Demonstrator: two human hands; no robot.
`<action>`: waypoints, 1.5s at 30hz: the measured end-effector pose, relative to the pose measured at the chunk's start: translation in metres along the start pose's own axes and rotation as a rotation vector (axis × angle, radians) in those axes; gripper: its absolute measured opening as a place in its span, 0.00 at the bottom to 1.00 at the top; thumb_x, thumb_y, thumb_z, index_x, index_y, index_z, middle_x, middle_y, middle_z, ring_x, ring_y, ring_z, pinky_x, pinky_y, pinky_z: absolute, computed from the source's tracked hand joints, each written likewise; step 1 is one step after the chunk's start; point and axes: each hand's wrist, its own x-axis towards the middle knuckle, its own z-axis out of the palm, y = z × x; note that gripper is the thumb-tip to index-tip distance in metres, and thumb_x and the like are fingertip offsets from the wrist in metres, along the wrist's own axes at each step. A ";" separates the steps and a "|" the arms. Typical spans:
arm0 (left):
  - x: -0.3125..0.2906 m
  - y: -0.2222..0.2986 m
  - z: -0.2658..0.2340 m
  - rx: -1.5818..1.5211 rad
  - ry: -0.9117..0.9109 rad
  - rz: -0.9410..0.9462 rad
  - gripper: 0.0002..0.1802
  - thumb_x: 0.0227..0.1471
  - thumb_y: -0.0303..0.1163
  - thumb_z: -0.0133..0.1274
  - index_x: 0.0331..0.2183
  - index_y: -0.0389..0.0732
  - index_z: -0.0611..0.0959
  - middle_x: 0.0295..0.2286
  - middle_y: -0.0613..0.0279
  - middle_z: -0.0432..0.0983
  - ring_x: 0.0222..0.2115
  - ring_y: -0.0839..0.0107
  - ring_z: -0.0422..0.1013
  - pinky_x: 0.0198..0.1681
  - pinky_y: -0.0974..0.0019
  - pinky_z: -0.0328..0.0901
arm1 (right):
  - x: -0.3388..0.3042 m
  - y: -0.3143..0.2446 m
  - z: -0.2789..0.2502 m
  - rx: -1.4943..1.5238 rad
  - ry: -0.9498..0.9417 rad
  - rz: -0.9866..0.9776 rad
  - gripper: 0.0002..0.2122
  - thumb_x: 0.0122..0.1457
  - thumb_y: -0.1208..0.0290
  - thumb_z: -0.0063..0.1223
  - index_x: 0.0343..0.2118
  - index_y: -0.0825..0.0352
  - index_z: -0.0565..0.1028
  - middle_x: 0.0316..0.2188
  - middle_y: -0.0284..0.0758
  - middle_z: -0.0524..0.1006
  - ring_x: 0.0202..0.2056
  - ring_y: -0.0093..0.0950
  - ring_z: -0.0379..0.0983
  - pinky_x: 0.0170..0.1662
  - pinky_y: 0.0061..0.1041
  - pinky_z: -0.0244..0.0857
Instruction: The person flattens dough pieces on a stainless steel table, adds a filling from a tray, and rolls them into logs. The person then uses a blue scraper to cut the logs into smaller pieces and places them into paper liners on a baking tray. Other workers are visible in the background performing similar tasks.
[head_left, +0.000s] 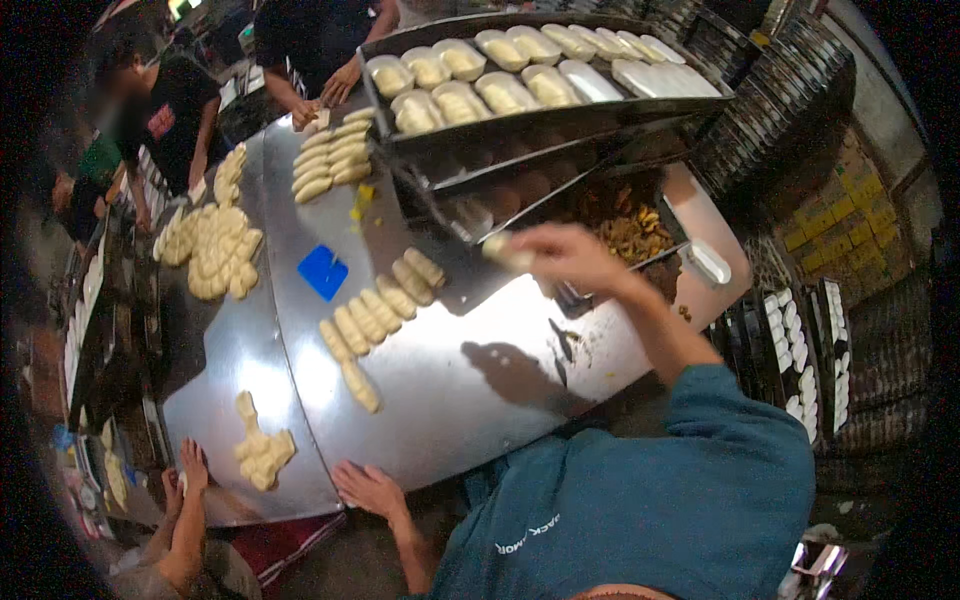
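Observation:
My right hand reaches out over the metal table, fingers closed around a pale piece of dough. Flat on the near table edge rests my left hand, its fingers spread and nothing in it. Between my hands runs a slanting row of shaped dough rolls. A blue dough scraper lies just beyond that row. Beside my right hand is a heap of brown, yellowish filling, partly hidden by the hand and forearm.
A dark rack tray holds dough in white paper cups. More dough rolls and a dough pile lie farther left. Near left is a smaller dough lump, by another person's hands. Stacked trays stand right. Other people work across the table.

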 end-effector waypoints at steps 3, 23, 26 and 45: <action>0.002 0.002 -0.003 0.028 -0.041 -0.048 0.28 0.59 0.38 0.40 0.58 0.37 0.64 0.61 0.48 0.52 0.62 0.53 0.47 0.63 0.45 0.41 | 0.045 -0.008 -0.133 -0.387 0.399 -0.477 0.16 0.59 0.63 0.54 0.48 0.65 0.75 0.37 0.34 0.77 0.36 0.22 0.73 0.40 0.22 0.68; 0.003 0.011 -0.001 -0.070 0.021 -0.070 0.28 0.54 0.36 0.45 0.55 0.37 0.68 0.57 0.43 0.58 0.60 0.49 0.50 0.62 0.46 0.42 | 0.105 -0.041 -0.148 -1.057 0.500 -0.364 0.14 0.60 0.69 0.51 0.49 0.59 0.75 0.47 0.41 0.76 0.45 0.34 0.75 0.50 0.33 0.66; -0.002 0.003 -0.004 -0.051 0.046 -0.103 0.28 0.54 0.37 0.45 0.56 0.38 0.68 0.58 0.45 0.57 0.61 0.49 0.49 0.63 0.45 0.41 | 0.076 -0.027 0.008 -0.464 0.068 -0.400 0.14 0.58 0.66 0.51 0.47 0.62 0.75 0.42 0.41 0.78 0.41 0.34 0.77 0.46 0.29 0.70; -0.001 0.001 -0.003 -0.165 -0.072 -0.053 0.31 0.53 0.35 0.50 0.57 0.35 0.66 0.60 0.43 0.53 0.62 0.47 0.46 0.63 0.47 0.40 | 0.051 0.067 0.251 0.068 -0.411 0.282 0.19 0.53 0.69 0.52 0.49 0.61 0.74 0.41 0.42 0.77 0.40 0.28 0.73 0.39 0.26 0.69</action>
